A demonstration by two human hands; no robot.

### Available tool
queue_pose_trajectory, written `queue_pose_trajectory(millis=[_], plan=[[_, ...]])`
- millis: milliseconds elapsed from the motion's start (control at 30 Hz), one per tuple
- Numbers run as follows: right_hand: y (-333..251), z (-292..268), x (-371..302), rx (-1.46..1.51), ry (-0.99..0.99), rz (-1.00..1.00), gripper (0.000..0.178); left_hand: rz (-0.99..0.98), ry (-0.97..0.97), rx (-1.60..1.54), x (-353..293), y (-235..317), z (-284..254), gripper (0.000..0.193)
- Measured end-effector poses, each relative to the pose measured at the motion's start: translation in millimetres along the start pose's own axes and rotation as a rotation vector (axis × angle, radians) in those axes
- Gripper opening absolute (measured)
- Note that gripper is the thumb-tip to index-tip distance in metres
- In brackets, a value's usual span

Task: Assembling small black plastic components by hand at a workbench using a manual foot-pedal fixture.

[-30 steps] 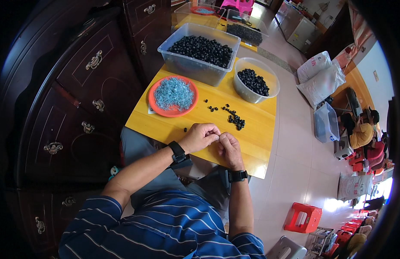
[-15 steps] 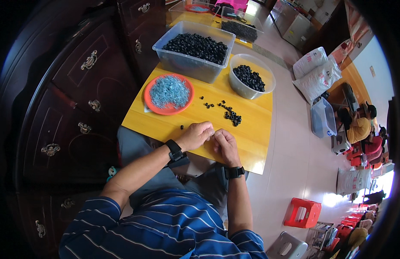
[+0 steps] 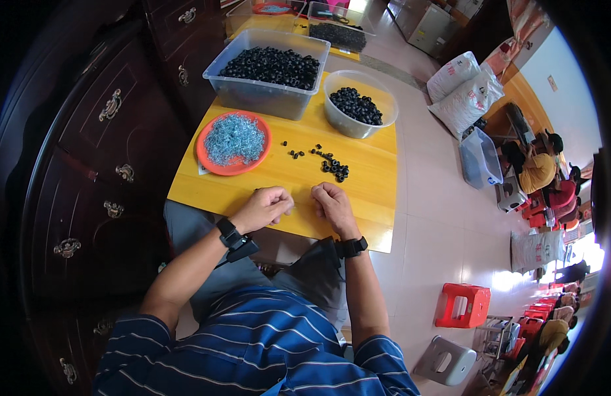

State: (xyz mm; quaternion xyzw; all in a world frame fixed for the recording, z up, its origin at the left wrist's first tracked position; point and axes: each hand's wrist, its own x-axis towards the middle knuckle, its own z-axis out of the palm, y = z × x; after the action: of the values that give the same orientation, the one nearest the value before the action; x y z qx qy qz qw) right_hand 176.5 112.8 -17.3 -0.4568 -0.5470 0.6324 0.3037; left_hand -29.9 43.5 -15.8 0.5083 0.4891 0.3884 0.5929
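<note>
My left hand (image 3: 266,206) is curled closed above the front part of the yellow tabletop (image 3: 193,188), near the orange plate (image 3: 268,140) with its heap of thin bluish, shiny small pieces (image 3: 234,135). Apart from it, my right hand (image 3: 333,206) has its fingers and thumb drawn together. Anything pinched in either hand is too small or hidden. Just beyond the right hand lies a loose group of small black ring-shaped parts (image 3: 336,169). A few more black pieces (image 3: 297,154) are scattered toward the plate.
A large clear bin (image 3: 252,101) of black parts stands at the back, beside a round clear tub (image 3: 358,129) of similar parts. Dark wooden drawers (image 3: 87,165) rise on the left. Red (image 3: 464,305) and grey stools (image 3: 447,360), white sacks (image 3: 467,99) and other people (image 3: 542,170) are to the right.
My hands, close together before, have come apart, with a gap now between them. The small black piece seen beside my left hand earlier no longer shows. The whole view has shifted slightly.
</note>
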Motion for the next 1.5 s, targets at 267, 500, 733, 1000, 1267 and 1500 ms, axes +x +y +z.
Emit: queue_pose_trajectory(millis=[267, 500, 733, 1000, 1267, 1500], plan=[[-4, -9, 10, -0.959, 0.203, -0.333, 0.029, -0.093, -0.002, 0.012, -16, -7, -8, 0.011], [-10, -6, 13, -1.119, 0.121, -0.342, 0.027, -0.093, -0.028, -0.009, -19, -10, -4, 0.009], [-17, -14, 15, -1.085, 0.031, -0.264, 0.034, -0.091, -0.065, -0.007, -21, -10, -3, 0.01], [-21, -11, 2, 0.573, -0.187, 0.105, 0.029, -0.094, -0.029, -0.005, -21, -7, 3, 0.011], [17, -6, -5, 1.262, -0.484, 0.18, 0.025, 0.031, -0.039, -0.074, -15, 2, 13, 0.013], [29, -5, 4, 1.627, -0.401, 0.013, 0.03, -0.002, -0.082, -0.124, -21, 8, 21, 0.012]])
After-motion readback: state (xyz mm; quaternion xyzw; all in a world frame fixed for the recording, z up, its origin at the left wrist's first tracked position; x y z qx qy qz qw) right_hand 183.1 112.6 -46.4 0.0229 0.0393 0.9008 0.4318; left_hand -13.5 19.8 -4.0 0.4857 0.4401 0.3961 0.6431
